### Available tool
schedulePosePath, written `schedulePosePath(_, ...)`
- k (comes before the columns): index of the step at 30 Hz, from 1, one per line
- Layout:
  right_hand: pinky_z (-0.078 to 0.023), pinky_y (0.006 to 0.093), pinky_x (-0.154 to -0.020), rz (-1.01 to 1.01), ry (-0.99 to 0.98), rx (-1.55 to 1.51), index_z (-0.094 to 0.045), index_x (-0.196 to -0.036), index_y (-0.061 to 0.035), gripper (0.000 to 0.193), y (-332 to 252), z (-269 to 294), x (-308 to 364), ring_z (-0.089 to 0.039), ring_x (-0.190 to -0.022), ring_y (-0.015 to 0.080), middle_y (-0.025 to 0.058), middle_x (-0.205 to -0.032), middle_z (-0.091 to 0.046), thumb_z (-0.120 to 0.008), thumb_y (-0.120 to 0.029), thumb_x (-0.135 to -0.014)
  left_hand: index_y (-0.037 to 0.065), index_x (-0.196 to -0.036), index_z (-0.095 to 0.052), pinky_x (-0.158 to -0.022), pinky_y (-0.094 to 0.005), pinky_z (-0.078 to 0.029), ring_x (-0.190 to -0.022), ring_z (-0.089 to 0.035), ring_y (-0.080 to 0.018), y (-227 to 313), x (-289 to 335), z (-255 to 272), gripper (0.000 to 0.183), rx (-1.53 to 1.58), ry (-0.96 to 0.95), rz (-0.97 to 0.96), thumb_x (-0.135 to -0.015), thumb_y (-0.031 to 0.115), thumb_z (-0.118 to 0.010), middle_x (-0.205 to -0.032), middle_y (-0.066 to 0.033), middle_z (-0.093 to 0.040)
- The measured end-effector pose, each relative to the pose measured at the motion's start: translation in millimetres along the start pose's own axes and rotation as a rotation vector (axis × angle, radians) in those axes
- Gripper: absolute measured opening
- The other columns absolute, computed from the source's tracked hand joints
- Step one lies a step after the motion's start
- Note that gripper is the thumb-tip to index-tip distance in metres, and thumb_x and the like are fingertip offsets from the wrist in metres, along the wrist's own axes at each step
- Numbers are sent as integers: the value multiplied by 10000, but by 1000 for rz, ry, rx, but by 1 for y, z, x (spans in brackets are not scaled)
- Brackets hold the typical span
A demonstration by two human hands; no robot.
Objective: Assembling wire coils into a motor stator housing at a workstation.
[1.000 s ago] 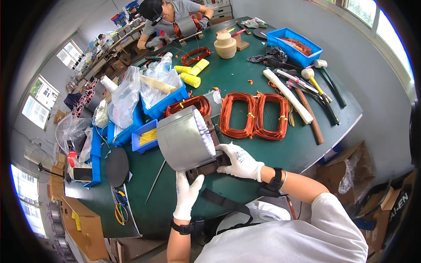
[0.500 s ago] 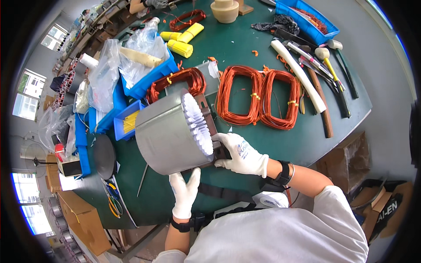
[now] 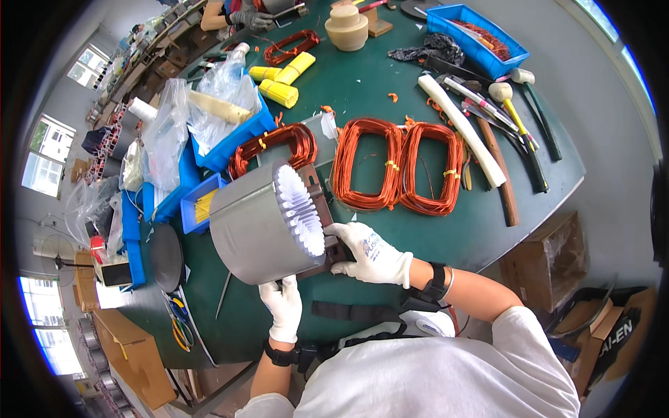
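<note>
A grey metal stator core (image 3: 247,226), its slots lined with white paper, lies on its side on a dark brown metal stand (image 3: 320,202). My left hand (image 3: 282,306), in a white glove, is at the core's lower edge with thumb and fingertips closed there; the core partly hides the fingertips. My gloved right hand (image 3: 369,254) is wrapped around a dark block of the stand beside the core's open end. Beyond the core lies a copper wire coil (image 3: 300,146), with two more coils (image 3: 367,164) (image 3: 431,169) to its right.
Blue bins (image 3: 240,132) with plastic bags and yellow strips stand left. Mallets (image 3: 512,104), a white tube (image 3: 463,132) and a wooden stick (image 3: 498,174) lie right. Yellow bundles (image 3: 279,93) and a beige turned block (image 3: 346,28) sit farther back. A co-worker's gloved hand (image 3: 252,19) is at the far edge.
My left thumb has drawn in from its spread position toward the core's lower edge. My right hand keeps its grip on the stand. The whole view has shifted slightly.
</note>
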State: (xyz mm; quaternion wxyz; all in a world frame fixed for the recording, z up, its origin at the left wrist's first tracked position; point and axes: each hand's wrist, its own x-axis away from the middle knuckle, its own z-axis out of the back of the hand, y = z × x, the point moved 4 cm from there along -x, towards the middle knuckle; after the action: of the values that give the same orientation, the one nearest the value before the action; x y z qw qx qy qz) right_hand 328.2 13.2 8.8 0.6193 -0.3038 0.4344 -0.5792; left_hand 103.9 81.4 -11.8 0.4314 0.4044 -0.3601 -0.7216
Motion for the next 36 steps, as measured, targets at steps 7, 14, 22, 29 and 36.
schedulePosePath(7, -453, 447, -966, -68, -51, 112, -469, -1317, -9, 754, -19, 8, 4, -570, -1101, 397, 224, -1130, -603, -827, -213, -686, -7, -1114, -596, -884, -453, -452, -972, -578, -349, 22, -8, -9, 258, -89, 17, -114, -891, 88, -683, -1080, -193, -594)
schedulePosePath(14, -512, 406, -891, -134, 47, 151, -521, -1270, 2, 759, -26, -4, -5, -640, -1012, 353, 202, -1066, -646, -876, -134, -613, 9, -1151, -572, -892, -461, -455, -988, -557, -385, 32, -20, -2, 437, -113, -71, -244, -774, 91, -776, -1094, -209, -556)
schedulePosePath(22, -501, 379, -883, -98, 69, 181, -535, -1246, 15, 783, -9, -6, -3, -630, -990, 322, 180, -1073, -637, -918, -167, -588, 3, -1258, -528, -842, -372, -504, -923, -599, -254, 11, -32, 4, 493, 144, -87, -48, -848, 151, -757, -1097, -145, -560)
schedulePosePath(29, -498, 401, -897, -58, -17, 207, -550, -1214, 25, 763, -13, -4, 12, -620, -1005, 357, 205, -1073, -626, -916, -224, -593, -21, -1218, -489, -864, -374, -497, -944, -596, -242, 5, -8, 4, 485, 146, -123, -94, -841, 141, -747, -1082, -139, -549)
schedulePosePath(36, -468, 438, -959, 9, 36, 371, -539, -1299, -11, 698, -37, 6, 28, -585, -1092, 387, 217, -1158, -612, -830, -217, -699, 13, -1209, -494, -879, -319, -498, -991, -609, -160, 13, -15, 11, 477, 239, -193, 50, -839, 115, -778, -1126, -73, -600)
